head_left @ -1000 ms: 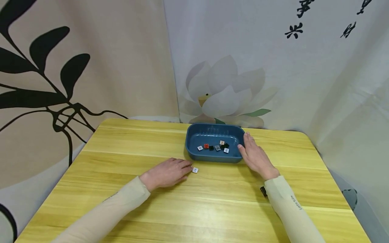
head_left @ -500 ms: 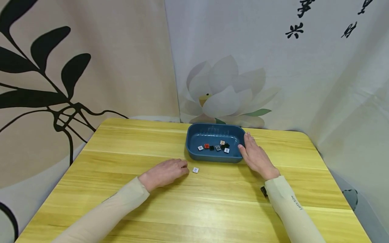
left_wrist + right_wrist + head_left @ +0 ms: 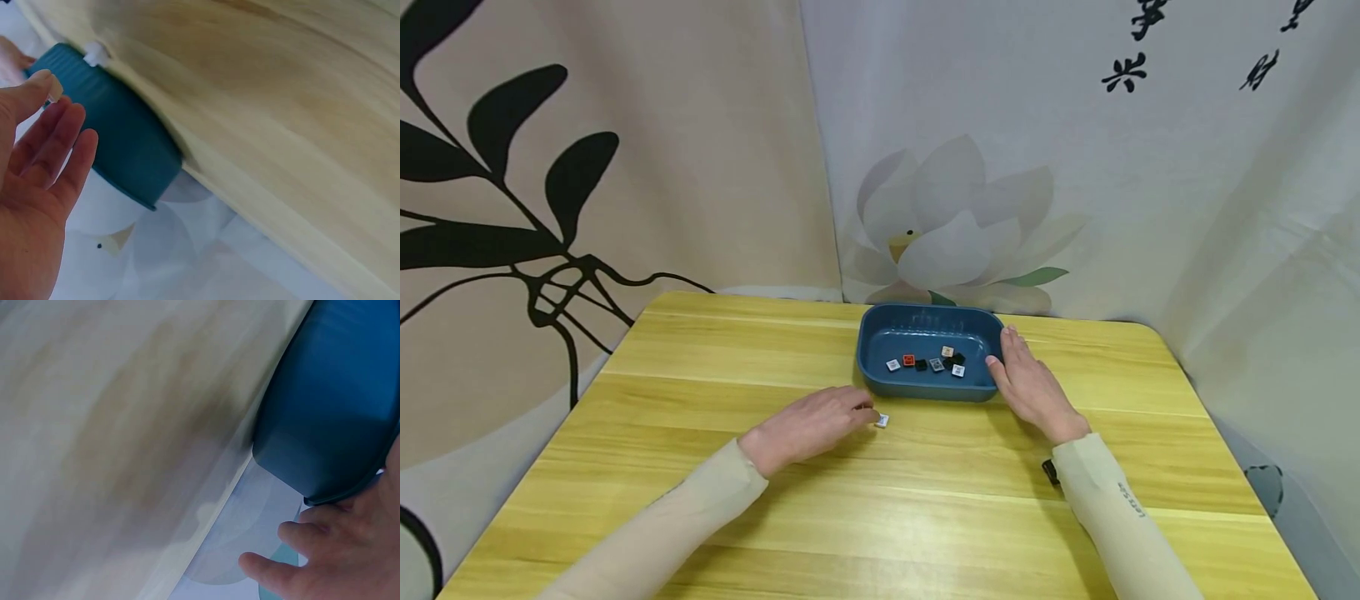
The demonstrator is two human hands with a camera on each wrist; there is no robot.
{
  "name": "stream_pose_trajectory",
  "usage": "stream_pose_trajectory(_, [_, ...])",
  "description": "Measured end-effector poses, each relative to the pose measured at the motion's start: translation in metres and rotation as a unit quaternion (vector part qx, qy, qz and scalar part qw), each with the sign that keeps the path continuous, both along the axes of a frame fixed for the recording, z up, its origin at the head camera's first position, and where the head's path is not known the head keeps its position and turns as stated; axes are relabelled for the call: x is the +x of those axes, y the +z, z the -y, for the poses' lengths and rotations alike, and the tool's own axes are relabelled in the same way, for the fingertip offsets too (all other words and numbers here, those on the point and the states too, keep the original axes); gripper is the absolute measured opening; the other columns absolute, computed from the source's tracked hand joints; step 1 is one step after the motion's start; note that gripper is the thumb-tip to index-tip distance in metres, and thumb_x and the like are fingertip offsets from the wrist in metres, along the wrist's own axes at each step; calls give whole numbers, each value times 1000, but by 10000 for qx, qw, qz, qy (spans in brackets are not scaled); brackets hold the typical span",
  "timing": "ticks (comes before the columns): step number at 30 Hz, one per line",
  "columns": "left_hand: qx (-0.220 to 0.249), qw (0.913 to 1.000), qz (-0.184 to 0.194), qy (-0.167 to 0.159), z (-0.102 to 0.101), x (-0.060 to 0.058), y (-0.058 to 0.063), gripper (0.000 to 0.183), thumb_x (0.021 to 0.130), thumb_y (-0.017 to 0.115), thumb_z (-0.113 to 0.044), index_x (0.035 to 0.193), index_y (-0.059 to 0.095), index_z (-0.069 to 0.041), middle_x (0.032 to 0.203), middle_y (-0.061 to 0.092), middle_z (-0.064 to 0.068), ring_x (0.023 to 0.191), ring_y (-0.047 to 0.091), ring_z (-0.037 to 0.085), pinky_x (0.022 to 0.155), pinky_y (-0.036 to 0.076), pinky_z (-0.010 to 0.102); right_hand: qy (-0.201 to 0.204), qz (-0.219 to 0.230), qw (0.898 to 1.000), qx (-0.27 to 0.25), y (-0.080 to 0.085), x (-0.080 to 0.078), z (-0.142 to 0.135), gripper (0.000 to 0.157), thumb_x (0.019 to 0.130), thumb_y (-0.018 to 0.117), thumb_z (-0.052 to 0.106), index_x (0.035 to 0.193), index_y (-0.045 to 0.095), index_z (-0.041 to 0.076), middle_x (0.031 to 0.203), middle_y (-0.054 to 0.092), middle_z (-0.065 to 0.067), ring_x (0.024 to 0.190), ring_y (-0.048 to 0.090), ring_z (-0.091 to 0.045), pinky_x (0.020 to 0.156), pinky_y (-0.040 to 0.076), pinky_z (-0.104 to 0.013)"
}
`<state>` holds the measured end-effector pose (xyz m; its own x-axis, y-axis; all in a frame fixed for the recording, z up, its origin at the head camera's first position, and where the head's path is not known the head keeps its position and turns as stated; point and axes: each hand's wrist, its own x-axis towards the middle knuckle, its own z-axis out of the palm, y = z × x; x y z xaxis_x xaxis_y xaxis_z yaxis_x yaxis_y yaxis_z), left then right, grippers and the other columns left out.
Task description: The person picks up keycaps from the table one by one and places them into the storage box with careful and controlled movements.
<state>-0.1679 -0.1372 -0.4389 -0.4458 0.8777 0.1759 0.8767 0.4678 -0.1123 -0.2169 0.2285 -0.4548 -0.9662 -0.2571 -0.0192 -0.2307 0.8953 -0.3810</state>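
Observation:
My left hand point(image 3: 812, 427) hovers low over the table, in front of the tray. In the left wrist view, its thumb and a hidden forefinger pinch a small cream block point(image 3: 55, 90); the other fingers stand loosely extended. By its fingertips lies a small white square block point(image 3: 882, 421) on the wood, partly covered in the head view. Blue rectangular tray point(image 3: 936, 392) stands at the table's back, with several small white, black, grey and orange-red square blocks inside. My right hand point(image 3: 1033, 387) rests its straight fingers against the tray's right end, thumb at the rim.
The light wooden table point(image 3: 865, 517) has rounded far corners. A printed curtain point(image 3: 722, 167) hangs right behind its back edge, close to the tray. A black band or small device point(image 3: 1050, 472) shows at the right sleeve cuff.
My left hand drew back slightly left from the white block, then came forward over its left side. The right hand, the tray and the blocks inside have stayed put.

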Motion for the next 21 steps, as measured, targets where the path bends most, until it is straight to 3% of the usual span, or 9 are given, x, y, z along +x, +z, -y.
stream_pose_trajectory(5, [166, 9997, 159, 100, -8, 2, 10, 30, 97, 71, -4, 126, 72, -9, 122, 65, 5, 104, 63, 15, 91, 54, 25, 5, -64, 10000, 7, 1, 1, 1, 75, 113, 24, 47, 162, 7, -8, 171, 5, -25, 156, 13, -45, 120, 22, -63])
stream_pose_trajectory(9, [611, 9972, 309, 304, -15, 0, 16, 34, 96, 74, -3, 130, 70, -6, 124, 64, 5, 108, 62, 15, 95, 54, 26, -3, -113, 9999, -13, 1, 1, 1, 75, 113, 24, 46, 162, 9, -8, 170, 6, -26, 155, 14, -46, 119, 23, -63])
stream_pose_trajectory(14, [1066, 9927, 114, 551, -24, -7, 23, 40, 91, 80, -6, 129, 69, -4, 123, 65, 6, 109, 62, 17, 96, 54, 26, 1, -127, 9999, -7, 1, 1, 1, 75, 113, 24, 47, 162, 9, -8, 170, 7, -26, 155, 14, -45, 120, 22, -63])
stream_pose_trajectory(21, [1445, 9851, 73, 930, -36, -23, 30, 32, 93, 78, -6, 124, 71, -3, 121, 67, 8, 109, 64, 20, 96, 55, 29, -13, -88, 10000, -1, -1, 0, 0, 76, 113, 22, 48, 162, 9, -8, 170, 5, -26, 155, 13, -45, 120, 22, -63])
